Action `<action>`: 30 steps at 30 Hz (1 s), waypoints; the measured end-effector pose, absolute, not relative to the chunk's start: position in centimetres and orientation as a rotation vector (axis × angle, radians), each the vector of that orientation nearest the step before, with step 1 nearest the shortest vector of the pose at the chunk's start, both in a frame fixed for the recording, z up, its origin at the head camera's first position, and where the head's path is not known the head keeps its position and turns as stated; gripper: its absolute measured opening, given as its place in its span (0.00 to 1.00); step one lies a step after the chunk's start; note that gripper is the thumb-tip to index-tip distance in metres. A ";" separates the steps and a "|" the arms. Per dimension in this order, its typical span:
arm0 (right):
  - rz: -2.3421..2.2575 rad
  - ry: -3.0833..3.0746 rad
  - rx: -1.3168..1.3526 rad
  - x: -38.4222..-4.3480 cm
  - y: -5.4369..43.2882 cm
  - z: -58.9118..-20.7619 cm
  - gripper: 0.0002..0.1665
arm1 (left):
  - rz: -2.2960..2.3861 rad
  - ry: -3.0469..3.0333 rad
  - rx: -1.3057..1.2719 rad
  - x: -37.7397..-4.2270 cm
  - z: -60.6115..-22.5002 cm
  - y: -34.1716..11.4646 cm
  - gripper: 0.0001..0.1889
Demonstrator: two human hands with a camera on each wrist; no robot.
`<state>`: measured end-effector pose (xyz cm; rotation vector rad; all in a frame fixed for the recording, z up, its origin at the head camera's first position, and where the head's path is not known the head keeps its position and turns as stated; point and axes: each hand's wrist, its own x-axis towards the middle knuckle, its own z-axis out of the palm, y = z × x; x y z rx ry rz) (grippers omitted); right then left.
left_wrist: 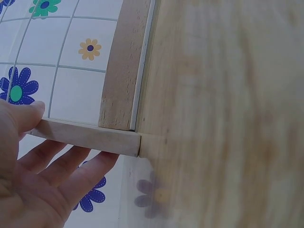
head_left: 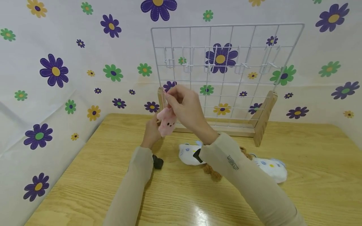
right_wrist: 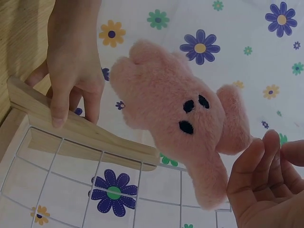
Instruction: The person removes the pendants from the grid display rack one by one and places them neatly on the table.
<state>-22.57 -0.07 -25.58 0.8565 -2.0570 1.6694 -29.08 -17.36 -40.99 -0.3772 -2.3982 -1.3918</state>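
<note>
My right hand point(head_left: 186, 106) pinches the top of a pink plush bunny charm point(head_left: 167, 121) and holds it up so that it hangs in front of the rack's left end. In the right wrist view the plush bunny point(right_wrist: 175, 95) shows black eyes and nose, with the fingertips point(right_wrist: 270, 137) just past its ears. My left hand point(left_wrist: 42, 175) grips the wooden side post point(left_wrist: 90, 137) of the rack, thumb on one face and fingers on the other. White wire grid point(head_left: 227, 25) stands upright between the rack's wooden posts.
Several white hooks point(head_left: 210, 66) hang across the grid's upper part. On the table point(head_left: 93, 175) lie a white plush point(head_left: 186, 157), another white plush point(head_left: 272, 171) and a brown plush point(head_left: 213, 173), partly hidden by my right sleeve. A flower-patterned sheet point(head_left: 124, 53) hangs behind.
</note>
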 end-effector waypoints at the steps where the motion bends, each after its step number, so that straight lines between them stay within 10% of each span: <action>1: 1.664 -2.063 0.854 -22.5 0.0 -25.7 0.07 | -1.393 -2.398 -0.375 -29.1 -41.0 -17.3 0.37; 30: 1.700 -2.131 0.885 -22.1 0.1 -30.3 0.06 | -1.481 -2.393 -0.341 -29.1 -40.9 -17.0 0.29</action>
